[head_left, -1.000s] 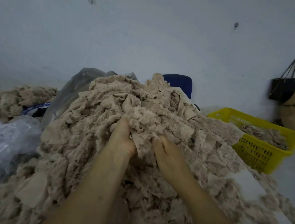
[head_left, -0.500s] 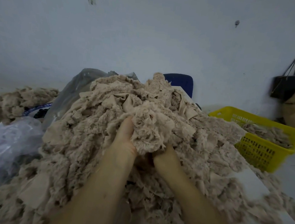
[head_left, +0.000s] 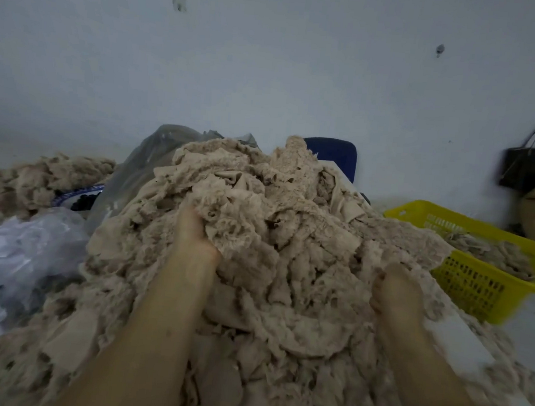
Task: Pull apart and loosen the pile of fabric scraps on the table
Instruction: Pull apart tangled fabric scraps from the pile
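Note:
A tall heap of beige fabric scraps (head_left: 290,224) covers the white table (head_left: 464,346). My left hand (head_left: 195,235) is sunk into the upper middle of the heap and grips a fluffy clump, its fingertips hidden under the scraps. My right hand (head_left: 394,288) is on the heap's right slope, well apart from the left. Its fingers curl into the scraps there and are mostly buried.
A yellow plastic basket (head_left: 479,286) holding more scraps stands to the right. Clear plastic bags (head_left: 13,251) lie at the left, with another scrap pile (head_left: 52,174) behind them. A blue chair back (head_left: 338,154) shows behind the heap. A dark bag (head_left: 531,164) hangs on the wall.
Both hands held one clump close together at the middle. Now my right hand has swung out to the right side of the heap, while the left stays in the clump, slightly higher.

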The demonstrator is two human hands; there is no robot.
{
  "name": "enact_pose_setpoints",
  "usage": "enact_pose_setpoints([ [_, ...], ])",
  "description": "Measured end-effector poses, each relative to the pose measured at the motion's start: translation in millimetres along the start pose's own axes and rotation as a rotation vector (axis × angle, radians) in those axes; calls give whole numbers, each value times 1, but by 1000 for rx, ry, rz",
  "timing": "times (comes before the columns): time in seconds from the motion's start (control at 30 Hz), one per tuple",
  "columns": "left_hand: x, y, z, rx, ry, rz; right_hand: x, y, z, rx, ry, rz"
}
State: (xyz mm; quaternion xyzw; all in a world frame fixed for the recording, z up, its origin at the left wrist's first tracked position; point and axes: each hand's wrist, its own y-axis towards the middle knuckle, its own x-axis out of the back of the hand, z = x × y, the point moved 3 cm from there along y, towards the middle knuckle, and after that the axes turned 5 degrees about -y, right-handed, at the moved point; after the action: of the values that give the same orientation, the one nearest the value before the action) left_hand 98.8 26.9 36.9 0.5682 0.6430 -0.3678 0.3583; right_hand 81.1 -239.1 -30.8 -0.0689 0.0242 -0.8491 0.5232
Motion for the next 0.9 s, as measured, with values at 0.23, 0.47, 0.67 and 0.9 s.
enact_pose_setpoints([
  [0.23, -12, -7, 50, 175, 122, -54, -76, -82, 42, 824, -465, 308],
  [0.47, -5, -5, 25, 121, 119, -53, -43, -53, 21, 624, -310, 283],
  [0.67, -3, 0, 2, -9, 72, -27, -4, -7, 1, 460, -549, 56],
  [0.9, -32, -17, 41, -590, 1338, 44, -27, -29, 23, 476, -209, 312],
])
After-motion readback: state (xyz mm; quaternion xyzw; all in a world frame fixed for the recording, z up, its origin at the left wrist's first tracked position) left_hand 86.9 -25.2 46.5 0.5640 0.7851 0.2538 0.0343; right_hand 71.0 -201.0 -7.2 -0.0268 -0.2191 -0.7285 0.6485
